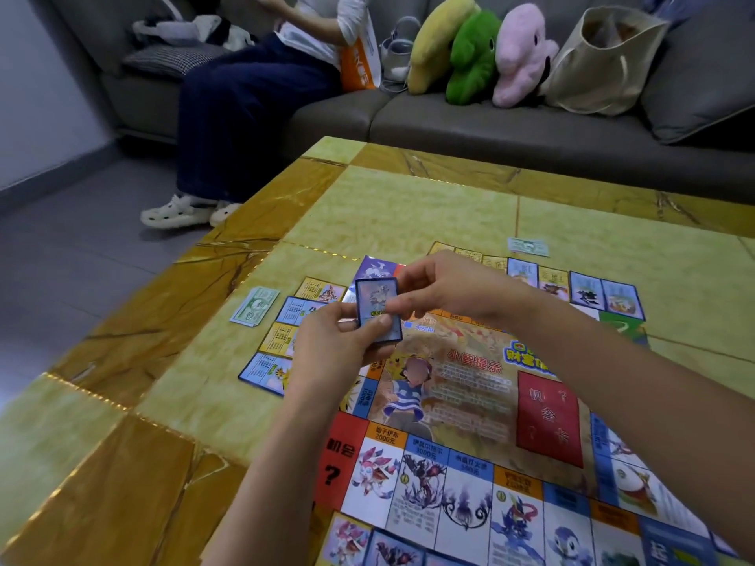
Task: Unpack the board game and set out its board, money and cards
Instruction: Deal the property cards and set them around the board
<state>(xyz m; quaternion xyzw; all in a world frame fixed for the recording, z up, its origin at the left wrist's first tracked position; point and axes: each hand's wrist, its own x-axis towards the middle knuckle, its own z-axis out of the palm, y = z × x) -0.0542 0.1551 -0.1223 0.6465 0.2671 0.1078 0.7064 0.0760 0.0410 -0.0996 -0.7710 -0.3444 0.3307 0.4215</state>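
Note:
The paper game board (482,406) lies spread flat on the yellow table (408,206). My left hand (339,345) holds a small deck of blue-edged cards (378,308) above the board's left edge. My right hand (441,288) pinches the top card of that deck at its right side. Property cards lie in rows beside the board: a row on the left (286,332), a row at the far side (572,285) and a row at the near edge (367,541). A green stack of play money (255,306) sits at the left, and another (528,246) lies beyond the board.
A person (253,100) sits on the grey sofa (490,116) behind the table, white shoes on the floor. Plush toys (478,55) and a beige tote bag (604,59) rest on the sofa. The table's left edge drops to grey floor (81,247).

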